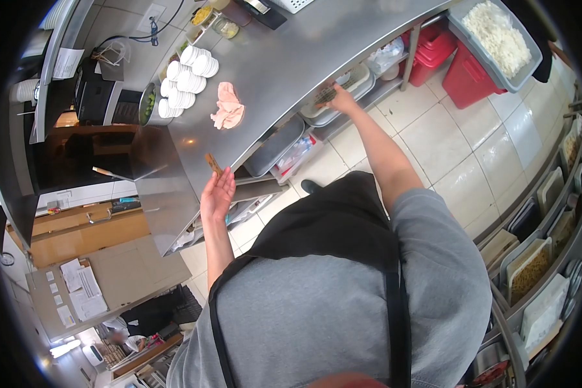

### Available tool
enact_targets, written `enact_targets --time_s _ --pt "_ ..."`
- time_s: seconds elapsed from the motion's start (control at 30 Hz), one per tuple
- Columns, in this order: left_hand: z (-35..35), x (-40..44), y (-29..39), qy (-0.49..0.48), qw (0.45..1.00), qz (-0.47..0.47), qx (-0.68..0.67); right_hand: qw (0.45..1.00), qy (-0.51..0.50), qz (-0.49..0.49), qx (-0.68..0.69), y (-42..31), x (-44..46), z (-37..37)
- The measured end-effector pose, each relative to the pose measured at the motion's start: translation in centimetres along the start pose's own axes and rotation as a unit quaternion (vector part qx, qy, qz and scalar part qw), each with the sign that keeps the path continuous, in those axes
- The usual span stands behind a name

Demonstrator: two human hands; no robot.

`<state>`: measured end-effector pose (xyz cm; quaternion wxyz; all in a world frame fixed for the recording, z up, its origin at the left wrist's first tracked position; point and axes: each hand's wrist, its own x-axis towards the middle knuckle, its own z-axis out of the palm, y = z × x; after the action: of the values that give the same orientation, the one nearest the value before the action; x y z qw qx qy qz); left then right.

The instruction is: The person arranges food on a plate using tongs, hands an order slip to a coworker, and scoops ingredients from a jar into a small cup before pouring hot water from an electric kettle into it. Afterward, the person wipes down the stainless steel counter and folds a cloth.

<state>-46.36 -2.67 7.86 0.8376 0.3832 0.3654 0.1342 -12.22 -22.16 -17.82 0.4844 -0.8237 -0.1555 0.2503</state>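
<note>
My left hand (218, 194) is palm up over the edge of the steel counter (255, 84), its fingertips on a small flat brown piece (213, 164). My right hand (343, 101) reaches to a tray (363, 89) on the shelf below the counter. Its fingers are closed on a small brownish thing (325, 96), too small to tell. A crumpled pink cloth (227, 107) lies on the counter, near stacks of small white cups (191, 81).
A grey tub of white shredded food (456, 39) stands over red bins (469, 81) at the upper right. Racks with trays (527, 268) line the right side. A dark tray (275, 145) sits under the counter. Left stands a wooden-fronted cabinet (87, 249).
</note>
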Motion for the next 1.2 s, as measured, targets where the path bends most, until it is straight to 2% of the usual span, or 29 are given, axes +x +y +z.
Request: enact_targets --time_s 0.03,0.17,0.37,0.43,0.53,0.57,0.63,0.67,0.73,0.77,0.83,0.97,1.13,1.2 --pt "-0.1 0.0 0.0 0.001 1.000 0.002 0.003 0.999 -0.003 0.041 0.035 -0.2 -0.1 -0.4" --pt "-0.2 -0.1 0.0 0.004 1.000 0.004 0.002 0.997 0.033 0.052 0.047 1.1 -1.1 -2.0" --pt "-0.1 0.2 -0.3 0.003 1.000 -0.002 0.006 0.997 0.054 0.009 0.046 1.2 -1.0 -2.9" --pt "0.4 0.3 -0.2 0.004 1.000 -0.004 0.010 0.993 0.114 -0.022 0.027 0.3 -0.9 -2.9" --pt "0.7 0.6 -0.2 0.005 1.000 -0.006 0.015 0.992 0.120 -0.017 0.019 -0.2 -0.7 -2.8" --pt "0.8 0.7 -0.2 0.006 1.000 -0.006 0.017 0.992 0.121 -0.017 0.019 -0.1 -0.7 -2.9" --pt "0.6 0.9 -0.2 0.001 1.000 -0.007 0.017 0.998 0.037 -0.056 -0.002 0.5 -0.6 -3.4" --pt "0.6 0.9 -0.2 -0.003 1.000 -0.007 0.017 0.998 0.037 -0.056 -0.002 0.9 -0.8 -3.4" --pt "0.6 0.9 -0.3 -0.004 1.000 -0.008 0.014 0.975 0.031 0.056 0.211 1.9 -1.6 -3.5" --pt "0.6 0.8 -0.3 -0.004 1.000 -0.010 0.011 0.976 0.030 0.055 0.210 2.4 -1.9 -3.6" --pt "0.7 0.7 -0.5 0.002 1.000 -0.007 0.011 0.915 0.081 0.115 0.377 3.1 -2.3 -4.1" --pt "-0.4 1.2 -1.0 -0.009 1.000 -0.011 0.025 0.890 0.147 0.121 0.415 2.8 -1.2 -4.6" --pt "1.2 1.6 -2.2 -0.021 0.997 -0.014 0.073 0.876 0.124 0.115 0.451 -0.1 2.0 -3.9" --pt "1.7 1.8 -2.2 -0.046 0.994 -0.020 0.097 0.853 0.173 0.102 0.482 -0.3 3.0 -3.2"
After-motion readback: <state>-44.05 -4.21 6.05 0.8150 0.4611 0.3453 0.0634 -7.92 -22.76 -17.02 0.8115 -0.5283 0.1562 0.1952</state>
